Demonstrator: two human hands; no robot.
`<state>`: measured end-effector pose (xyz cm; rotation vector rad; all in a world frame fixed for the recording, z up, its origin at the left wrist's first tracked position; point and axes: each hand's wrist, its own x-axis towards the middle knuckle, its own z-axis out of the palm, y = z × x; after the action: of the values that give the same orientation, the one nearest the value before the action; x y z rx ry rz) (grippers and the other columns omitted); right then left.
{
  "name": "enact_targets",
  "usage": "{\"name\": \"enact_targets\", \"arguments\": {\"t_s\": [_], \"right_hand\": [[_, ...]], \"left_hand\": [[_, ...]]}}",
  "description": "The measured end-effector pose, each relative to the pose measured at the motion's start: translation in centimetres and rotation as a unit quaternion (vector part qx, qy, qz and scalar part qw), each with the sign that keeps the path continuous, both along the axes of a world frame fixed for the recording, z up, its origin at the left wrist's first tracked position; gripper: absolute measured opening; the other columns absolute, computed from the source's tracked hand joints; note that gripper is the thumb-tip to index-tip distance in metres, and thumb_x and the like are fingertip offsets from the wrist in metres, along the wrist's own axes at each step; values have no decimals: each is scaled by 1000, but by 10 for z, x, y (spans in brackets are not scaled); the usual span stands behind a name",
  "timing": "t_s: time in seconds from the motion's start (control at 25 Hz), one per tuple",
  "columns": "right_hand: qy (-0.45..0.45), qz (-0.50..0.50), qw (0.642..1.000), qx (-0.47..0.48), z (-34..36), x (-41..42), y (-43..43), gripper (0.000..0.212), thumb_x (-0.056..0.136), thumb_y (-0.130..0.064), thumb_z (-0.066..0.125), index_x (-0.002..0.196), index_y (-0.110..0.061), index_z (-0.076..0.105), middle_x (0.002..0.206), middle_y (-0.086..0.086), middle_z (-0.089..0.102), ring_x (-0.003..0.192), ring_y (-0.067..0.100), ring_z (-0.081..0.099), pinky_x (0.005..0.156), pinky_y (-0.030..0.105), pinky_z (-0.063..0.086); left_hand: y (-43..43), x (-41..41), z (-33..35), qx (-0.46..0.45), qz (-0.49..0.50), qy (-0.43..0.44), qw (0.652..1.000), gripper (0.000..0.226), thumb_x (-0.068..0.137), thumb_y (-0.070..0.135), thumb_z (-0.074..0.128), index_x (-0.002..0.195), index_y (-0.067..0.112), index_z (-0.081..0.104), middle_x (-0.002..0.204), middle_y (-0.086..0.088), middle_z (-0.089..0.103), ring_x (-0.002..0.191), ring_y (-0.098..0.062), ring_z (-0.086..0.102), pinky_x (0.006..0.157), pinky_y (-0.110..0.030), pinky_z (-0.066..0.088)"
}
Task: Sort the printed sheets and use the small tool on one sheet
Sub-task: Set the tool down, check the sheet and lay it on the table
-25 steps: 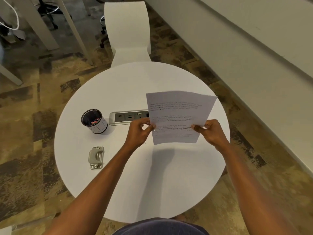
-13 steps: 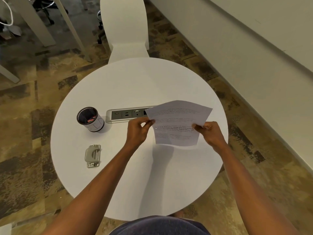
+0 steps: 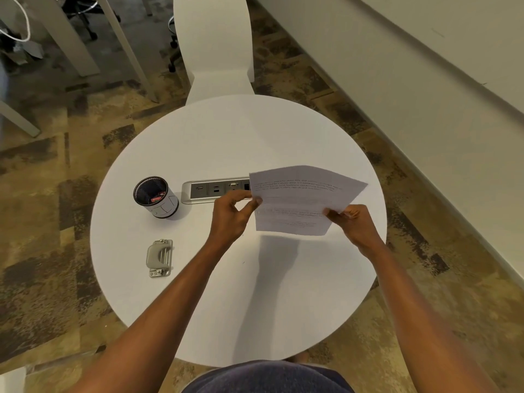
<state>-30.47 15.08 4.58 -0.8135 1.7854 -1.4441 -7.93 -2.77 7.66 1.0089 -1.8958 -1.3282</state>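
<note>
I hold printed sheets above the right half of a round white table. My left hand pinches their left edge and my right hand pinches the lower right edge. The paper bows and tips away from me, its top sagging toward the table. I cannot tell how many sheets there are. A small grey metal hole punch lies flat on the table at the near left, well apart from both hands.
A black mesh cup with something red inside stands left of a recessed socket strip at the table's middle. A white chair stands beyond the table. A wall runs along the right; desk legs stand far left.
The sheets have dropped from upright to nearly flat, the top edge falling away from me. Both hands kept their grips and stayed roughly in place.
</note>
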Motion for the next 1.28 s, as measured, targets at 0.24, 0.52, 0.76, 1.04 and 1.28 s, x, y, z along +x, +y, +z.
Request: {"name": "enact_targets", "arguments": {"t_s": [0.24,0.52,0.76,1.04,1.28], "right_hand": [[8,-18,999,30,-14,6,7,28,90,-16,68,118,-15,70,112,-4,73,102,13,69,79,14,54],[-68,-67,995,41,-6,-8,23,14,86,-16,71,97,-24,77,97,-2,79,87,16,75,69,23,60],[-117,-143,971,152,-40,6,52,11,84,-9,74,89,1,73,88,12,77,66,16,74,55,23,58],[-119,-167,949,241,-73,12,61,26,85,-8,73,91,16,66,101,32,70,77,26,65,78,41,55],[-110,-178,945,252,-79,2,58,23,85,-11,73,79,8,62,85,27,66,77,25,57,73,34,45]], "left_hand": [[8,-1,-16,-10,7,-34,999,13,86,15,69,97,10,75,100,-1,74,94,-16,65,82,-16,45],[13,-30,-17,136,15,-1,991,12,90,12,64,90,6,75,84,-6,75,65,-3,65,61,-15,51],[54,-30,-76,312,81,-120,939,11,83,2,68,72,3,71,76,-17,70,59,-19,60,52,-23,47],[68,-31,-105,307,89,-178,930,21,81,2,68,61,9,69,77,-14,73,67,-28,68,67,-33,56],[69,-57,-102,253,96,-245,931,13,77,3,63,81,6,74,88,-11,74,82,-28,69,71,-33,55]]}}
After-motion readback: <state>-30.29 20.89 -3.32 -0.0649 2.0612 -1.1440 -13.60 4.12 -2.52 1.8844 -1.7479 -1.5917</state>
